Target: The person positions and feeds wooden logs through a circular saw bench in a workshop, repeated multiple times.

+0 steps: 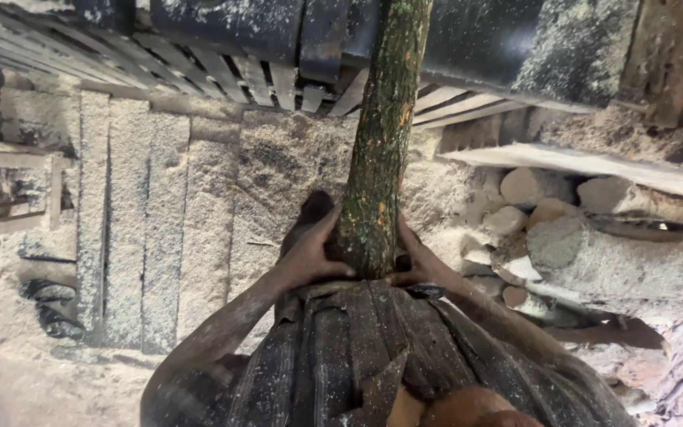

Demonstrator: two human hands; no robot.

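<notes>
A long, mossy green-brown log (pixel 379 134) runs from my belly up toward a dark machine at the top of the view. My left hand (pixel 307 255) grips the near end of the log from the left. My right hand (pixel 416 257) grips the same end from the right. The log's butt end presses against my dark striped shirt (pixel 357 348). Both forearms are dusted with sawdust.
Sawdust covers the ground and several flat planks (pixel 152 229) on the left. A pile of cut logs (pixel 594 245) lies on the right under a long board (pixel 594 162). A dark machine body with slats (pixel 278 47) spans the top. A wooden frame (pixel 9 190) stands at far left.
</notes>
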